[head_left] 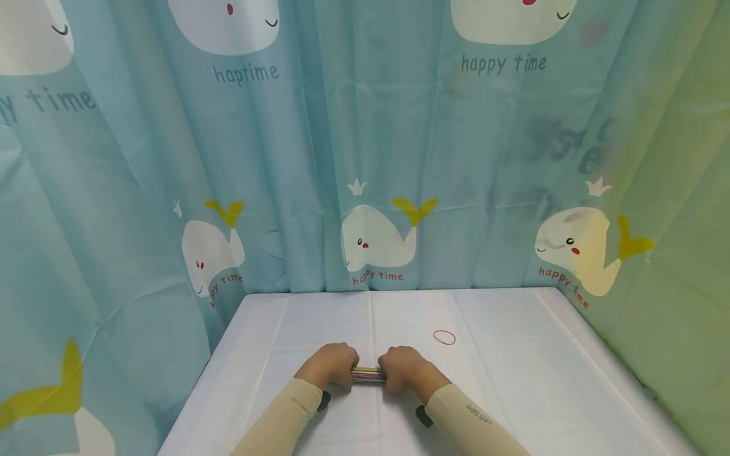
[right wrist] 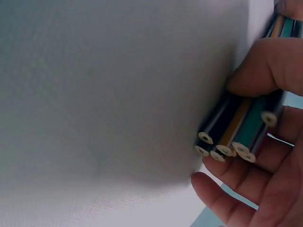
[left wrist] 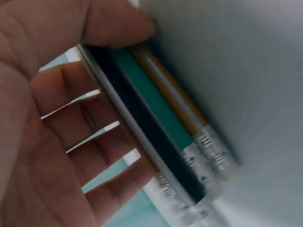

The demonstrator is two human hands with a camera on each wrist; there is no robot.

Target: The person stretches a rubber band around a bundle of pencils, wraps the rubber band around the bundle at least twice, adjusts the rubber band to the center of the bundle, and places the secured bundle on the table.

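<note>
Both hands hold one bundle of pencils [head_left: 368,375] lengthwise between them, low over the white table. My left hand [head_left: 335,365] grips the eraser end; in the left wrist view its thumb lies over a green pencil [left wrist: 149,97] and an orange one [left wrist: 173,92], fingers curled beneath, with metal ferrules sticking out past them. At the other end my right hand [head_left: 406,368] grips the bundle. The right wrist view shows its thumb on top and several flat, unsharpened pencil ends [right wrist: 227,150] poking out. Behind the right hand lies a thin red rubber band [head_left: 444,337].
A white cloth covers the table [head_left: 319,316], its fold lines showing. Blue-green curtains [head_left: 388,145] printed with whales hang right behind the far edge and along both sides.
</note>
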